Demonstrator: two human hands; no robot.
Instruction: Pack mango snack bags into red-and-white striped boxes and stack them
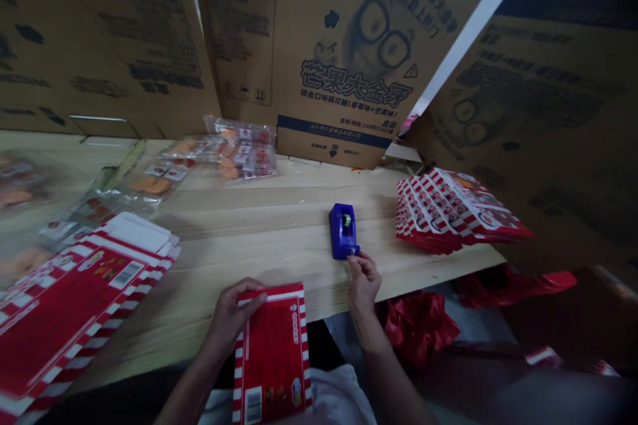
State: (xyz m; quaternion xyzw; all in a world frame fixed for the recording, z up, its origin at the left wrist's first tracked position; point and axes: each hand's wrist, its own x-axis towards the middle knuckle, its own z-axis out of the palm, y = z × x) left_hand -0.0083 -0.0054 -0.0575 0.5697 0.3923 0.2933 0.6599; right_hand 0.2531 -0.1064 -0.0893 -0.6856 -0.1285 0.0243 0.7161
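Note:
My left hand (233, 313) grips the top left corner of a red box with white-striped edges (273, 353), which lies over the near edge of the wooden table (259, 239) and over my lap. My right hand (363, 279) is pinched at the near end of a blue tape dispenser (343, 231) that stands on the table; its fingers are closed, seemingly on the tape end, which is too small to make out.
A stack of flat red-and-white cartons (74, 299) lies at the left. Another fanned stack (451, 209) sits at the right edge. Clear snack packets (219, 153) lie at the back. Large brown cardboard boxes (343, 53) wall the table. Red bags (419, 322) lie below.

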